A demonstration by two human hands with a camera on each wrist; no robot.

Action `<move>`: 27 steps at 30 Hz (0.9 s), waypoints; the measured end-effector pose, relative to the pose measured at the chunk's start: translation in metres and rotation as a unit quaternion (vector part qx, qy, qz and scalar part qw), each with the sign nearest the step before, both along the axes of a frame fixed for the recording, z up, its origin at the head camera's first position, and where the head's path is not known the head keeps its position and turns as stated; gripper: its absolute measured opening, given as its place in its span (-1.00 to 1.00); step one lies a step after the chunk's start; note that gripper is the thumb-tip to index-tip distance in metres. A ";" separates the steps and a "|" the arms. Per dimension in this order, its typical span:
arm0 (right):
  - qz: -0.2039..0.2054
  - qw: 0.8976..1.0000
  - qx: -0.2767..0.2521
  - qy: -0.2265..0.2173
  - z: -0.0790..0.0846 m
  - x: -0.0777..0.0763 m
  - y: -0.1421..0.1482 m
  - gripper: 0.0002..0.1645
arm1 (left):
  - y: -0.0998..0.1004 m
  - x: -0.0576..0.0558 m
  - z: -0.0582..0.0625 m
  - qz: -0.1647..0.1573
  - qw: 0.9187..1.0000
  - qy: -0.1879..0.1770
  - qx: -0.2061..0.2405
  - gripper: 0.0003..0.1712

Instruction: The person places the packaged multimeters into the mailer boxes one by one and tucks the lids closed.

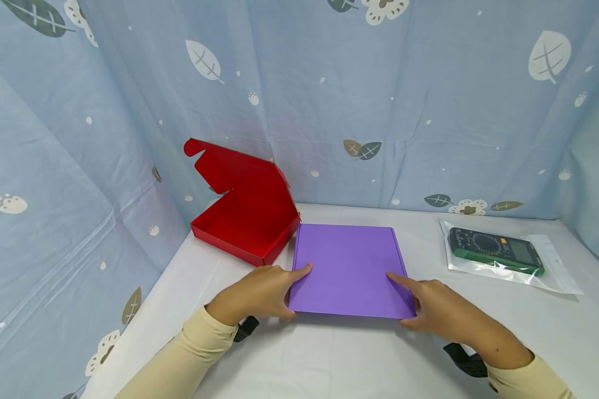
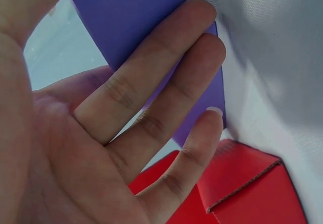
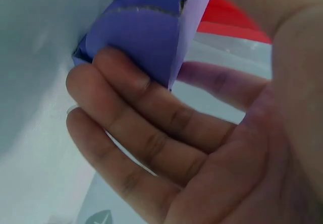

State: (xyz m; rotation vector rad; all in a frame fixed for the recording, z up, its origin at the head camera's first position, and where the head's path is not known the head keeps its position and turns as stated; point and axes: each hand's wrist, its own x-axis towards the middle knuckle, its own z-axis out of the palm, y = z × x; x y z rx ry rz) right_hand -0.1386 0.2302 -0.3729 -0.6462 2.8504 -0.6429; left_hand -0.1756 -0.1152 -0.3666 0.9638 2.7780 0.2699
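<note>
A flat purple cardboard box [image 1: 349,269], its lid down, lies in front of me between both hands. My left hand [image 1: 259,291] holds its left side, with the index finger on the top face and the thumb at the near left corner. The other fingers run along the side wall, as the left wrist view shows. On the opposite side my right hand [image 1: 441,307] grips the box, index finger on top and thumb at the near right corner. In the right wrist view, fingers [image 3: 126,113] lie against the box's side flap [image 3: 136,42].
Left of the purple box stands a red cardboard box [image 1: 244,221] with its lid raised, nothing visible inside. A green and black multimeter [image 1: 496,250] in a clear plastic bag [image 1: 554,266] lies at the right. Blue patterned cloth [image 1: 299,100] hangs behind the white table [image 1: 339,354].
</note>
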 end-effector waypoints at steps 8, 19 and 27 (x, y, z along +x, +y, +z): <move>0.021 1.000 -0.015 -0.006 0.001 -0.003 0.007 0.00 | 0.000 0.000 0.000 0.004 1.000 -0.012 0.005 0.14; 0.035 0.999 -0.012 0.003 0.002 -0.005 0.009 -0.03 | -0.002 0.001 -0.001 0.014 1.000 -0.003 0.025 -0.09; 0.032 0.999 -0.010 -0.002 0.001 -0.006 0.009 -0.03 | -0.002 0.000 -0.001 0.020 0.999 -0.011 0.027 -0.05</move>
